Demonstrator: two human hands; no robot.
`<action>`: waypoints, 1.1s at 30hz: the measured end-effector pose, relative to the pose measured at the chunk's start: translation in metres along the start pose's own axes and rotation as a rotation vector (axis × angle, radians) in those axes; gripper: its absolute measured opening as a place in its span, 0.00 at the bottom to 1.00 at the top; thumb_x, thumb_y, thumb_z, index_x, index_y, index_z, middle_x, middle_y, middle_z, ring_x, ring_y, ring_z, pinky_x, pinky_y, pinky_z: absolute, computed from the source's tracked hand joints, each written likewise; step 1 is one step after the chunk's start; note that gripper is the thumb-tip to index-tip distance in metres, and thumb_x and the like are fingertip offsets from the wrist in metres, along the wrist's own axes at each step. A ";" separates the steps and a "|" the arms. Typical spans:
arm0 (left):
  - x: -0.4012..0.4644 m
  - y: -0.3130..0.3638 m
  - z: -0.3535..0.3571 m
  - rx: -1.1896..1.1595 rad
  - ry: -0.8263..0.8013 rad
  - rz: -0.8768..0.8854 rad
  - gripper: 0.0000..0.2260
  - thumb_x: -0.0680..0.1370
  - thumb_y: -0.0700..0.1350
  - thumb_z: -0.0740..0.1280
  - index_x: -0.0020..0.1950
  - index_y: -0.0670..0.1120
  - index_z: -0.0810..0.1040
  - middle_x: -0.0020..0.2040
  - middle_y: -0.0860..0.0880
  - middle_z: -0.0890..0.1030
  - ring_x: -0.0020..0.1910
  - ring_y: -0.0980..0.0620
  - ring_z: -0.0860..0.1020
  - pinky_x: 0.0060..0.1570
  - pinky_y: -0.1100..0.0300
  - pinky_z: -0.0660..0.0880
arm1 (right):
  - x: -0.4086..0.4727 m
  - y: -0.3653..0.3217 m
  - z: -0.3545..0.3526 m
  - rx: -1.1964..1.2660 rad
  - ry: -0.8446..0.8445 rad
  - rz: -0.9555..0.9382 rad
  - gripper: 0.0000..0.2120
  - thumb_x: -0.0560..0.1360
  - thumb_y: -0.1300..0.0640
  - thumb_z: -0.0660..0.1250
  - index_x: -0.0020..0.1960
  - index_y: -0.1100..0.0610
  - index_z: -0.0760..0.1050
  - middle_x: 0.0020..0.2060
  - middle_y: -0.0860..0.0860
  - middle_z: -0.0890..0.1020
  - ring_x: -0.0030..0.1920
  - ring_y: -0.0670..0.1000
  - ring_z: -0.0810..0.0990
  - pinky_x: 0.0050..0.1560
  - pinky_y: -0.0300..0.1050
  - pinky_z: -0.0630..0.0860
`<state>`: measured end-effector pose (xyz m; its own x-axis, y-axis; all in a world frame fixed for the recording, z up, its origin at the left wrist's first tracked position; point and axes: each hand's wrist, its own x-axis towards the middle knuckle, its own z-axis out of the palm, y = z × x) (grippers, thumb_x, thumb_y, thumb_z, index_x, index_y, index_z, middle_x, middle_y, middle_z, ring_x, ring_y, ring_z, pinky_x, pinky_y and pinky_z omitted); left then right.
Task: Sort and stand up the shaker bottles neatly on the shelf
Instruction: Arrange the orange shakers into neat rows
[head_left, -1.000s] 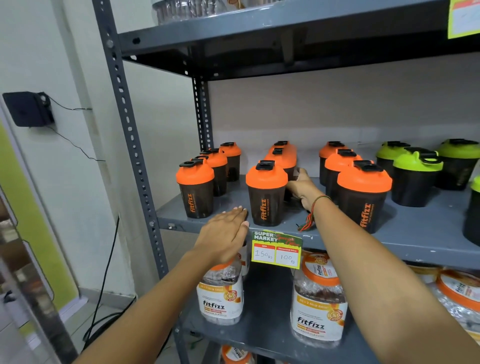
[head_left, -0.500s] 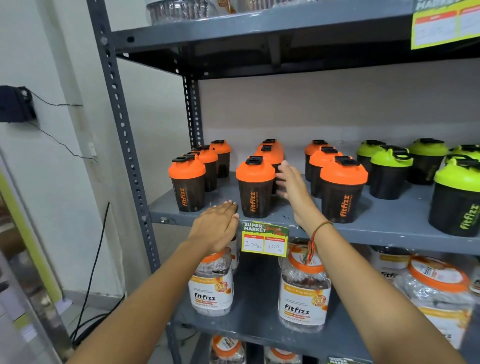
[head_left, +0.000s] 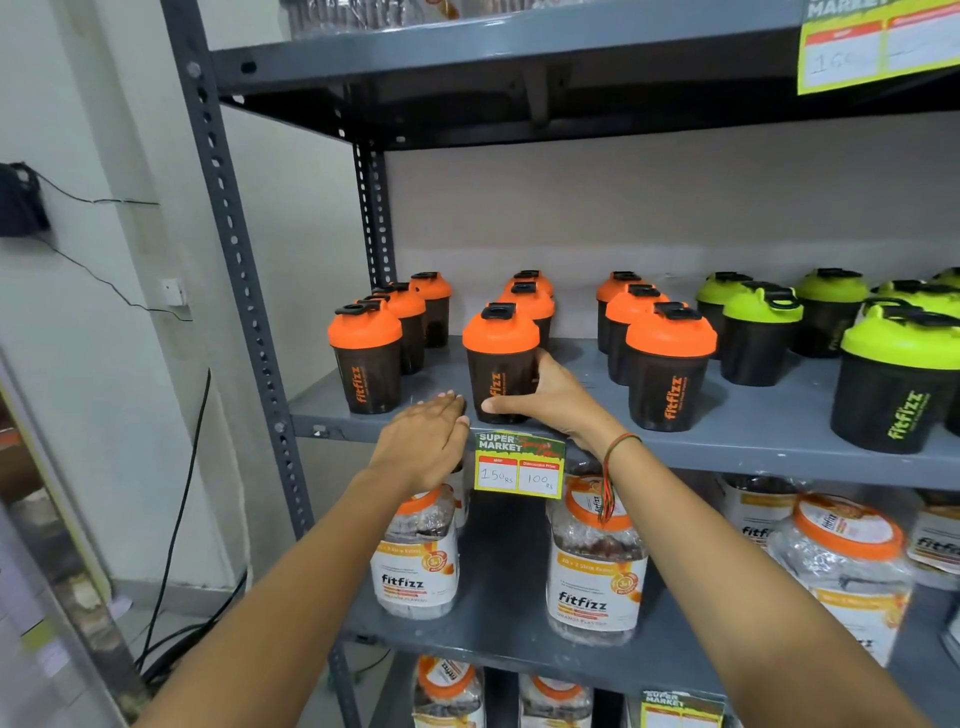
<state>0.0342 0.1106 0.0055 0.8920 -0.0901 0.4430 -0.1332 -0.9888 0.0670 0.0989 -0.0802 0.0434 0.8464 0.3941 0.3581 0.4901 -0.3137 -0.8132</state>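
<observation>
Black shaker bottles stand upright in rows on the grey middle shelf (head_left: 753, 441): three rows with orange lids on the left, green-lidded ones (head_left: 896, 379) on the right. My right hand (head_left: 545, 397) wraps around the base of the front orange-lidded shaker of the middle row (head_left: 498, 358), thumb across its front. My left hand (head_left: 423, 441) lies flat, fingers together, on the shelf's front edge just left of that bottle and holds nothing. The left front orange shaker (head_left: 366, 358) and the right front orange shaker (head_left: 667, 364) stand on either side.
A yellow price tag (head_left: 519, 467) hangs on the shelf edge below my hands. Clear fitfizz jars (head_left: 597, 561) fill the shelf underneath. The perforated grey upright post (head_left: 234, 260) stands at left, with a wall and cables beyond it. An upper shelf (head_left: 519, 67) overhangs.
My right hand has come forward from behind the middle row and closed around the front orange-lidded shaker. My left hand has stayed on the shelf edge. The view shifted slightly right.
</observation>
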 end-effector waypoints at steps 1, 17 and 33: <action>0.000 0.000 0.000 0.001 -0.001 0.000 0.23 0.82 0.52 0.47 0.75 0.45 0.62 0.75 0.46 0.64 0.74 0.51 0.60 0.71 0.55 0.56 | 0.000 0.000 -0.001 0.001 0.002 0.002 0.41 0.63 0.48 0.81 0.71 0.52 0.66 0.65 0.51 0.77 0.64 0.52 0.76 0.64 0.52 0.75; 0.000 0.001 0.001 -0.010 -0.023 -0.006 0.23 0.82 0.53 0.46 0.76 0.46 0.61 0.76 0.46 0.63 0.74 0.51 0.59 0.72 0.53 0.55 | -0.004 0.001 -0.009 0.005 0.014 0.099 0.49 0.60 0.44 0.82 0.73 0.52 0.62 0.68 0.51 0.75 0.67 0.53 0.74 0.64 0.51 0.74; -0.049 0.138 -0.054 -0.604 0.917 -0.376 0.17 0.78 0.56 0.61 0.62 0.50 0.79 0.58 0.51 0.81 0.56 0.54 0.78 0.57 0.55 0.74 | -0.123 -0.035 -0.071 0.148 0.333 -0.145 0.38 0.69 0.41 0.74 0.74 0.47 0.63 0.70 0.46 0.69 0.68 0.46 0.70 0.69 0.53 0.70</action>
<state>-0.0515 -0.0148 0.0407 0.3037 0.5617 0.7696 -0.3311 -0.6952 0.6381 -0.0079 -0.1793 0.0604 0.8037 0.1154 0.5837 0.5949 -0.1381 -0.7918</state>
